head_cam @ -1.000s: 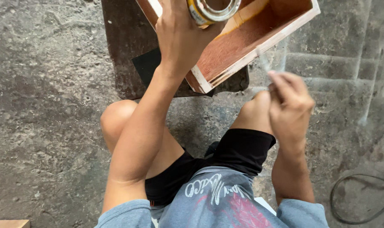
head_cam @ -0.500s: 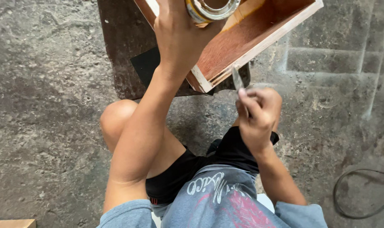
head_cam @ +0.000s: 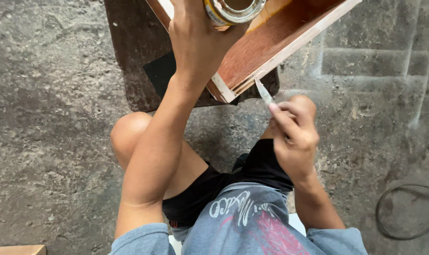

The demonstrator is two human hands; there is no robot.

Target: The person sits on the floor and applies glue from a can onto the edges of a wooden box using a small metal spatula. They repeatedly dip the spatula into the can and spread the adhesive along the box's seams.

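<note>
Left hand (head_cam: 200,42) grips open tin (head_cam: 233,9) over wooden box (head_cam: 271,47); right hand (head_cam: 292,137) pinches narrow spatula (head_cam: 263,92), tip at box's lower edge; best to keep blade flat, strokes light.

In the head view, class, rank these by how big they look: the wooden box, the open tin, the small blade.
1. wooden box, though partly cropped.
2. open tin, in the left hand, also cropped.
3. small blade, in the right hand.
</note>
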